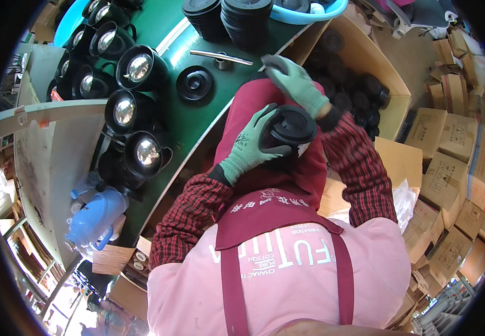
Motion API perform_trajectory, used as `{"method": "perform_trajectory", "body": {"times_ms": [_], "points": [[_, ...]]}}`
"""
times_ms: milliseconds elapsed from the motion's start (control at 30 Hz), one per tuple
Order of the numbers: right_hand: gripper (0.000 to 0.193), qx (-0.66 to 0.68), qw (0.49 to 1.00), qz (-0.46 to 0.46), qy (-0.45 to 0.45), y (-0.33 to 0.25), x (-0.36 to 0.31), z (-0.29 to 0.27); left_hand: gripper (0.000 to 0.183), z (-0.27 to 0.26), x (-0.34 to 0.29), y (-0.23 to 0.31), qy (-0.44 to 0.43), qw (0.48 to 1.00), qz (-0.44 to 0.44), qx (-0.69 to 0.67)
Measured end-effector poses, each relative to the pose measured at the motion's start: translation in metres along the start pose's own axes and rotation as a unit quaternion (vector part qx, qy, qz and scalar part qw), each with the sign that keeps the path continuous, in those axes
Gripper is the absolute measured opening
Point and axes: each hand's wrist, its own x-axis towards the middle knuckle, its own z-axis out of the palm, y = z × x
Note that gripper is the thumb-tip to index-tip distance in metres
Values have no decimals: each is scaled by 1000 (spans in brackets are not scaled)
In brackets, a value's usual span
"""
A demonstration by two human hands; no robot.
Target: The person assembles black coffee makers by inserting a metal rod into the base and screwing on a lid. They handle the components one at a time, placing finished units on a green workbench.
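Note:
My left hand (253,137), in a green glove, is wrapped round a black rounded jug (293,126) above my lap. A ridged black round cap covers the jug's upward end; a pale patch shows on its side. My right hand (295,84), gloved the same, is above my knee, apart from the jug. Its fingers stretch toward the table, with nothing visible in them. On the green table (167,120) nearby lie a black round cap (195,84) and a metal T-handled tool (221,59).
Several black jugs with silvery insides (140,66) stand at the table's left. Stacked black caps (246,22) and a blue basin (309,15) are at the back. A carton (396,92) of black parts sits right. A blue plastic jug (97,215) stands left; cartons (444,179) pile far right.

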Motion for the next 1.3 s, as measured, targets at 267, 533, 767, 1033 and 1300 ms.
{"method": "perform_trajectory", "body": {"times_ms": [267,533,767,1033,1300], "points": [[39,-340,935,-9,-106,73,120,107,96,-30,6,-15,-58,991,-47,-108],[41,-148,966,-83,-195,19,-15,-84,65,-70,86,94,84,947,69,302],[40,-182,962,-52,-195,-5,-59,-72,32,-50,94,65,-145,953,-112,241],[46,-216,971,-44,-95,-35,-87,-50,33,-67,94,34,-176,968,-63,166],[39,485,860,62,-145,-12,-77,-59,35,-64,94,18,-201,967,-22,156]]}}
